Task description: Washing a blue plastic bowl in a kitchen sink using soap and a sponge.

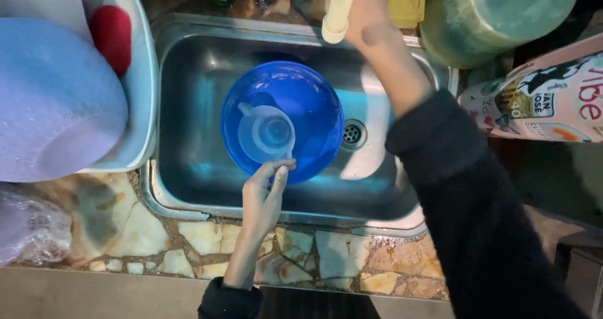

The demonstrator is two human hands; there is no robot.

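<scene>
A round blue basin (314,105) sits in the steel sink (188,74). Inside it rests a clear plastic measuring jug (267,132) with a spout to the upper left. My left hand (264,196) grips the jug's handle at the basin's near rim. My right hand (364,17) reaches to the far edge of the sink, its fingers closed around the pale tap (338,11); the hand's front is partly hidden by the tap. My dark sleeve (465,193) crosses the sink's right side.
A drain (352,133) lies right of the basin. A white dish rack (141,86) with a large pale blue bowl (50,99) and a red item (112,36) stands left. A green pot (496,14) and a printed carton (546,99) sit right. Stone-patterned counter (157,243) runs along the front.
</scene>
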